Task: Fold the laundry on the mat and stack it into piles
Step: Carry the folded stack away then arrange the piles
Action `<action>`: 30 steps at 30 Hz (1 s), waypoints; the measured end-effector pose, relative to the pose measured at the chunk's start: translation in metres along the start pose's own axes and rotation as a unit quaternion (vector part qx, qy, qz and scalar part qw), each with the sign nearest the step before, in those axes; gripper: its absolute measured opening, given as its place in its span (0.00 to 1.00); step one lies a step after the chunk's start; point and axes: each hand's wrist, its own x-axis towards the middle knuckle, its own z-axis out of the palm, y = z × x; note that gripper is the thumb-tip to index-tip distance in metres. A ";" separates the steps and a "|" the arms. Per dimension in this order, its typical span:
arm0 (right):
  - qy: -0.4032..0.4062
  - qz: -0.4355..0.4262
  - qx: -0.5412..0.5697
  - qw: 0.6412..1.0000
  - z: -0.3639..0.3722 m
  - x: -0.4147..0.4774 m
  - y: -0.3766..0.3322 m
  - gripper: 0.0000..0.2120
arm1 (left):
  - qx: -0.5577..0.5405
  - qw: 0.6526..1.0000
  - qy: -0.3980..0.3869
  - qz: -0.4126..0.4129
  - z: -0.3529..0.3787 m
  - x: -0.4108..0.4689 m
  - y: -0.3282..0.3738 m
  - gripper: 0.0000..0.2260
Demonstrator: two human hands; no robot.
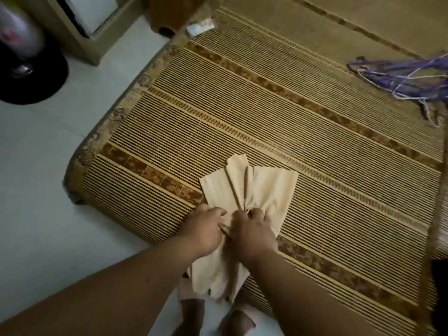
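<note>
This looks like a room in a home, most likely a bedroom. A broad woven mat (266, 112) with brown patterned bands and a bound border fills most of the view, next to a pale tiled floor (36, 154). Beyond the mat's far left corner stand light wooden furniture (72, 37) and a round black base (31, 78), seemingly a standing fan's. Purple clothes hangers (412, 78) lie tangled at the mat's right edge, a cream garment (257, 187) at its near edge, by slippered feet (238, 322).

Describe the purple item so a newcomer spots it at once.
Find the striped woven straw mat. At its far right edge lies a tangle of thin purple and white loops, the only purple thing, well away from the cream cloth.
</note>
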 end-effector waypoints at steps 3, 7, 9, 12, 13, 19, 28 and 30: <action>0.022 0.057 0.146 0.987 -0.023 0.000 0.013 0.13 | -0.036 0.999 -0.021 0.004 -0.010 -0.010 0.005 0.28; 0.013 0.111 0.495 0.862 -0.099 -0.034 0.020 0.07 | -0.104 0.993 -0.012 0.049 -0.042 -0.032 0.041 0.37; 0.025 0.080 0.565 0.821 -0.146 -0.063 0.019 0.10 | -0.156 0.983 -0.006 0.093 -0.067 -0.050 0.073 0.40; 0.020 0.026 0.626 0.779 -0.217 -0.112 0.016 0.15 | -0.219 0.965 0.024 0.140 -0.111 -0.081 0.121 0.34; 0.023 0.005 0.637 0.770 -0.243 -0.133 0.016 0.16 | -0.235 0.959 0.037 0.152 -0.129 -0.097 0.137 0.31; 0.083 -0.133 0.644 0.749 -0.362 -0.242 0.006 0.17 | -0.279 0.930 0.098 0.220 -0.222 -0.177 0.205 0.23; 0.101 -0.234 0.746 0.615 -0.457 -0.350 0.013 0.20 | -0.417 0.861 -0.007 0.290 -0.272 -0.287 0.289 0.05; 0.125 -0.236 0.754 0.600 -0.465 -0.361 0.021 0.20 | -0.433 0.863 -0.106 0.238 -0.265 -0.296 0.299 0.08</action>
